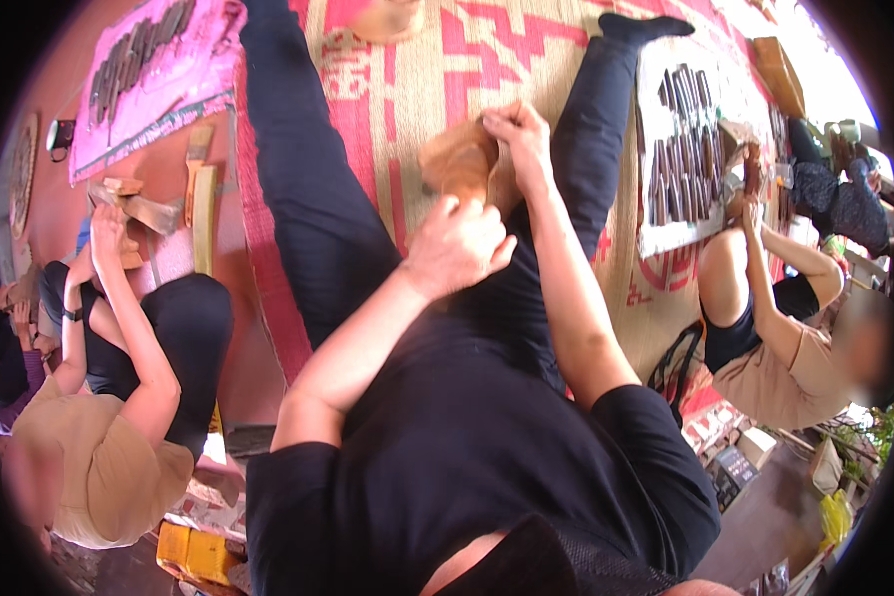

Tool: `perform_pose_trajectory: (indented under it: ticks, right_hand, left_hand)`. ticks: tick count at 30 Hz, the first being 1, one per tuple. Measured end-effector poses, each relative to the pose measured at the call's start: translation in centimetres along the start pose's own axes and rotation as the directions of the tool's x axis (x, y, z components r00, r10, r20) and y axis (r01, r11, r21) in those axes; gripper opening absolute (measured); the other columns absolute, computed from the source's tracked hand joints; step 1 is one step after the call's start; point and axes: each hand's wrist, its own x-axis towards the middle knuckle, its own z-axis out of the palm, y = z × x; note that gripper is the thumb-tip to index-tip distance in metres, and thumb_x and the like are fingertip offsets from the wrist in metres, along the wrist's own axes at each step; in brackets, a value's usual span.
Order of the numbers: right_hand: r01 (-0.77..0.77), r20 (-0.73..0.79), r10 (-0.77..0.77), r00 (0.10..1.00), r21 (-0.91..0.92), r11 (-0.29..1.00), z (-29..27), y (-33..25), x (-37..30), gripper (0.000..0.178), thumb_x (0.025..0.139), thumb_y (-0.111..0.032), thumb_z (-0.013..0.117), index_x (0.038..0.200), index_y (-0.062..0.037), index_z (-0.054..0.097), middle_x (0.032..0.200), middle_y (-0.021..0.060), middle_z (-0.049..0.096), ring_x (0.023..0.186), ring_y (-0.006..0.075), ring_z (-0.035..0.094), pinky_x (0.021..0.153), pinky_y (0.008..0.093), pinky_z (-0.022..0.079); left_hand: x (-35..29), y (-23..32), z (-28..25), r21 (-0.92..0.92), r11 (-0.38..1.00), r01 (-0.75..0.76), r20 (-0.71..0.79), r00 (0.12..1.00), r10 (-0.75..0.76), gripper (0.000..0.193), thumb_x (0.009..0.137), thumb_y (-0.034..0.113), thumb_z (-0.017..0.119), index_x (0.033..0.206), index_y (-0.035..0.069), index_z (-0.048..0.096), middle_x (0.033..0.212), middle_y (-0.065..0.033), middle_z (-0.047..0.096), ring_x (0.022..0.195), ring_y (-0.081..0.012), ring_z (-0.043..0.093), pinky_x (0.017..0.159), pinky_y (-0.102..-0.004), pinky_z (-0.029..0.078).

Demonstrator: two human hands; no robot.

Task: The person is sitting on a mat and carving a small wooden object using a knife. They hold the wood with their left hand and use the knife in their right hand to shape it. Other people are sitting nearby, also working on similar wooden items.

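A rounded brown wooden piece (462, 154), with a narrower neck towards me, is held between my outstretched legs. My left hand (457, 248) is closed at the near end of the neck, its fingers curled round it. Over the right edge of the wood, my right hand (520, 139) is pinched, thumb and fingertips together. A thin brown strip or flap shows just below those fingertips; I cannot tell whether it is part of the wood or a separate sheet.
Red-and-straw mat (417, 60) lies under my legs, with another wooden piece (387, 20) ahead. Rows of carving tools lie on a pink cloth (194, 74) at left and a white cloth (656, 233) at right. People work with wood on both sides; a brush (198, 159) lies left.
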Motion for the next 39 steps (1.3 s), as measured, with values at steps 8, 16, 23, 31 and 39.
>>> perform_pose_trajectory:
  ticks: [8,16,23,31,39]
  right_hand:
    - [0.144,-0.072,-0.244,0.967,-0.636,0.758,2.6,0.1,1.8,0.021,0.077,-0.020,0.074,0.082,-0.0031,0.063,0.074,0.0140,0.065,0.070,0.0264,0.062,0.069,0.0375,0.047]
    - [0.053,0.040,-0.048,0.998,-0.116,0.992,0.8,-0.2,-0.1,0.007,0.079,-0.003,0.071,0.079,-0.0013,0.065,0.084,0.0078,0.070,0.076,0.0149,0.063,0.072,0.0284,0.052]
    - [0.100,-0.181,-0.259,0.949,-0.607,0.789,3.3,1.0,2.6,0.017,0.070,-0.015,0.077,0.079,-0.0037,0.067,0.075,0.0122,0.070,0.072,0.0199,0.067,0.070,0.0349,0.052]
    - [0.224,-0.064,-0.252,0.966,-0.287,0.931,1.2,2.1,1.0,0.017,0.071,-0.011,0.077,0.076,-0.0020,0.063,0.074,0.0081,0.069,0.077,0.0163,0.067,0.072,0.0325,0.052]
    - [0.006,-0.300,-0.151,0.942,-0.435,0.900,1.5,1.3,3.7,0.022,0.070,-0.020,0.078,0.079,-0.0059,0.063,0.074,0.0129,0.068,0.074,0.0294,0.066,0.069,0.0410,0.049]
  left_hand:
    - [1.2,-0.5,0.2,-0.023,1.000,0.003,0.031,1.000,-0.002,0.021,0.078,0.030,0.070,0.067,0.015,0.059,0.073,0.0001,0.053,0.075,-0.0171,0.053,0.071,-0.0335,0.042]
    - [0.7,-0.6,-0.1,-0.019,1.000,0.017,0.048,0.999,-0.016,0.021,0.081,0.030,0.069,0.069,0.015,0.059,0.074,0.0006,0.053,0.077,-0.0161,0.054,0.074,-0.0334,0.042]
    - [2.9,-0.7,-0.2,0.007,1.000,0.021,0.053,0.998,-0.022,0.021,0.080,0.025,0.070,0.069,0.011,0.058,0.074,-0.0033,0.056,0.080,-0.0211,0.056,0.075,-0.0383,0.043]
    - [3.7,0.0,-0.2,-0.023,1.000,-0.016,0.055,0.998,0.017,0.023,0.078,0.023,0.070,0.065,0.011,0.056,0.071,-0.0037,0.052,0.076,-0.0215,0.053,0.071,-0.0373,0.041]
    - [4.0,-0.5,-0.4,-0.017,1.000,-0.006,0.057,0.998,0.007,0.023,0.079,0.023,0.070,0.065,0.010,0.057,0.071,-0.0037,0.053,0.076,-0.0219,0.053,0.071,-0.0378,0.041]
